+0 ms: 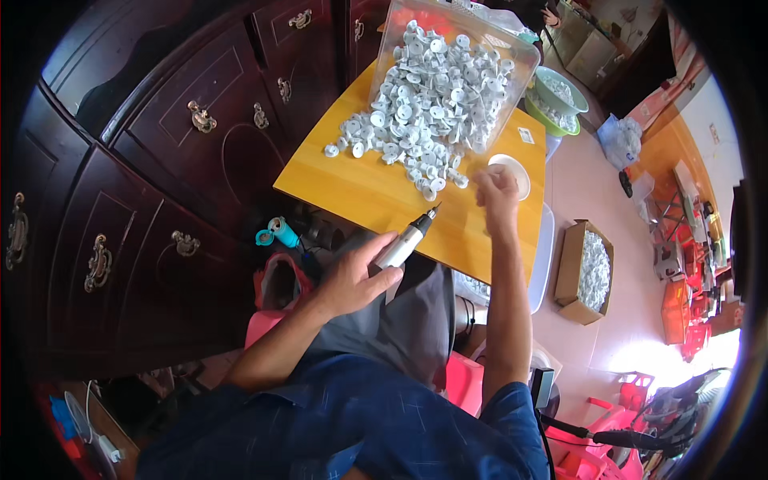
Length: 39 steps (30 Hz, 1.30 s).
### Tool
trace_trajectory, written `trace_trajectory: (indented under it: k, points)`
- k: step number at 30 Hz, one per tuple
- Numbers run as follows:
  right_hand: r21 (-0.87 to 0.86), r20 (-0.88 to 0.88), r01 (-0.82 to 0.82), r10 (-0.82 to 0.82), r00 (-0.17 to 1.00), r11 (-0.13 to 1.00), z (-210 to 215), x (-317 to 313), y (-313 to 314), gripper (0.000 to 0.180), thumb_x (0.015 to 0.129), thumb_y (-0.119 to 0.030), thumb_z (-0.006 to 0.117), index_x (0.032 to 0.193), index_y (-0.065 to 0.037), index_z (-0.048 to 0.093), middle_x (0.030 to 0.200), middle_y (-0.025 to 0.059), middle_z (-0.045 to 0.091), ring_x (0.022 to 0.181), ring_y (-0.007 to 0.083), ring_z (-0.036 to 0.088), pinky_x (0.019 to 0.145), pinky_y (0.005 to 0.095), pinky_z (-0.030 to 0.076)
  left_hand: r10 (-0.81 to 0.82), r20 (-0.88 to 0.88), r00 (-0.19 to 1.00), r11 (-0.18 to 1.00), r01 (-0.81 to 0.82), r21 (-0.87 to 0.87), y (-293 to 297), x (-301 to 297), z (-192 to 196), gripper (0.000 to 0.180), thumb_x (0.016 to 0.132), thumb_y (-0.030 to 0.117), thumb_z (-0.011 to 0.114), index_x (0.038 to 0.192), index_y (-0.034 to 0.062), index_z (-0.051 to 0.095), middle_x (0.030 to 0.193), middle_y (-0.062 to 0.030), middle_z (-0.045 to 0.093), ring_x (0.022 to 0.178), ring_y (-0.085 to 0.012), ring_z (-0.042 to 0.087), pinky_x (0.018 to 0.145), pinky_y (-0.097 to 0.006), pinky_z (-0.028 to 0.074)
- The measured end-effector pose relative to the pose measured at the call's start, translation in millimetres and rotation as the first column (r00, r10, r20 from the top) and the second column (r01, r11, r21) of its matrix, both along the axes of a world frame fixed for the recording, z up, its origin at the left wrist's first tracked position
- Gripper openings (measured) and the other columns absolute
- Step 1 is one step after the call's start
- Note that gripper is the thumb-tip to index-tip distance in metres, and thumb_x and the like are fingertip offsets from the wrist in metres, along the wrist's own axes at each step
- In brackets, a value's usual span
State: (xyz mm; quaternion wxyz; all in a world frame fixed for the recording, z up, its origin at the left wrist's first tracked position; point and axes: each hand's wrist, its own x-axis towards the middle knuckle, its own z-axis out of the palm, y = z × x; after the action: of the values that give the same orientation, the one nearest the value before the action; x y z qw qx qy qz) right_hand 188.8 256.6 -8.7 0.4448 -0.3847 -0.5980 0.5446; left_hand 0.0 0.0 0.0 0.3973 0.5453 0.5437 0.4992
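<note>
Open brown cardboard box (586,272) on floor at 3 o'clock, full of white parts. Small white square label (526,135) on the yellow tabletop, 1 o'clock.

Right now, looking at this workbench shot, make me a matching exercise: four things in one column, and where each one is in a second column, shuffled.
Things:
1. pen-shaped rotary tool
2. clear plastic bin
3. cardboard box
4. green bowl

Places:
A. on the floor, right of the table
B. in the left hand
C. tipped on the yellow table, spilling small white parts
D. beyond the table's far right corner

The right hand reaches toward the parts.

Pairs: 1-B, 2-C, 3-A, 4-D
</note>
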Motion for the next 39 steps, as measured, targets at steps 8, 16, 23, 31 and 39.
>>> trace_trajectory:
  k: [8,16,23,31,39]
  points:
    - [-0.367,-0.361,-0.285,0.147,0.921,0.885,-20.3,-18.8,-59.5,0.004,0.094,-0.012,0.064,0.096,-0.012,0.060,0.091,0.0025,0.067,0.068,0.0068,0.058,0.060,0.0192,0.048,0.013,-0.048,0.999,0.997,-0.009,0.071,-0.8,-3.1,-9.3,0.058,0.090,0.012,0.068,0.141,-0.0032,0.044,0.100,-0.0075,0.064,0.071,-0.0080,0.059,0.062,-0.025,0.049]
    - [-0.376,-0.313,-0.241,0.123,0.942,0.895,-29.6,-15.6,-62.9,0.003,0.094,-0.011,0.063,0.096,-0.010,0.061,0.091,0.0032,0.066,0.070,0.0069,0.058,0.061,0.0186,0.047,0.002,-0.105,0.994,0.999,0.002,0.045,1.3,-1.4,-6.3,0.057,0.090,0.013,0.068,0.140,-0.0023,0.046,0.097,-0.0067,0.065,0.070,-0.0085,0.059,0.062,-0.025,0.050]
    - [-0.395,-0.317,-0.243,0.116,0.941,0.886,-27.9,-13.2,-62.9,0.004,0.094,-0.012,0.063,0.096,-0.011,0.061,0.091,0.0027,0.066,0.069,0.0064,0.057,0.062,0.0187,0.046,-0.013,-0.134,0.991,0.999,0.017,0.031,4.4,-1.0,1.8,0.057,0.089,0.013,0.069,0.139,-0.0032,0.047,0.102,-0.0102,0.067,0.085,-0.0111,0.063,0.076,-0.028,0.052]
    - [-0.441,-0.390,-0.285,0.105,0.915,0.851,-29.9,-12.2,-61.6,0.003,0.093,-0.010,0.063,0.094,-0.011,0.061,0.087,0.0022,0.066,0.067,0.0056,0.058,0.059,0.0188,0.048,0.017,-0.196,0.980,0.998,-0.005,0.061,3.3,2.0,8.5,0.057,0.087,0.019,0.070,0.134,-0.0057,0.049,0.107,-0.0235,0.068,0.093,-0.0315,0.070,0.080,-0.038,0.053]
    - [-0.468,-0.429,-0.290,0.073,0.900,0.835,-31.7,-11.0,-60.5,0.005,0.091,-0.008,0.065,0.093,-0.010,0.061,0.087,0.0038,0.068,0.065,0.0058,0.059,0.057,0.0189,0.050,0.036,-0.261,0.965,0.991,-0.001,0.135,5.0,1.6,4.1,0.057,0.086,0.020,0.070,0.134,-0.0050,0.049,0.105,-0.0251,0.068,0.094,-0.0356,0.069,0.080,-0.039,0.053]
